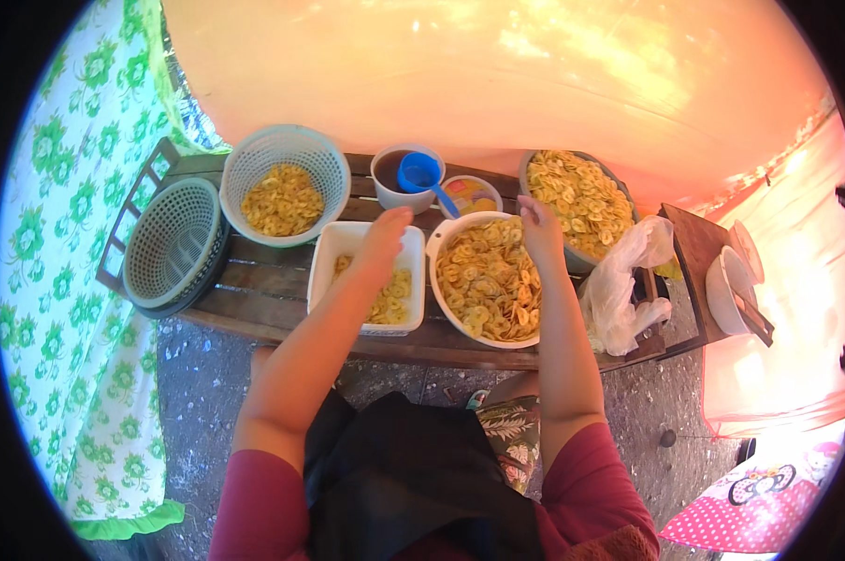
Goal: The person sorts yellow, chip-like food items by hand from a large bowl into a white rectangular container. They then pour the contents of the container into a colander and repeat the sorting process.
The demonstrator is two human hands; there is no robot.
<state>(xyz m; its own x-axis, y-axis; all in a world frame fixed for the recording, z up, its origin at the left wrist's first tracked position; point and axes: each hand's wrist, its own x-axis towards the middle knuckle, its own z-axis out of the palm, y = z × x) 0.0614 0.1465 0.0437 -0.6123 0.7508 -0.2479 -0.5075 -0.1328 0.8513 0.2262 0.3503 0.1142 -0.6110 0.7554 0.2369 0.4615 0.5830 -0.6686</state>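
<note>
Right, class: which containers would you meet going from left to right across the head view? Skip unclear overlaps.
Grey-green round perforated plastic basket, pale-grey round perforated plastic basket, white rectangular plastic tub, white round plastic basin, grey round basin of yellow slices, white round bowl.

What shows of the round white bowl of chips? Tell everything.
The round white bowl looks plastic, with a tab on its left rim. It stands upright on the slatted wooden table, filled with yellow chips, right of the rectangular tub. The right grip hides part of its right rim; contact is unclear.
</note>
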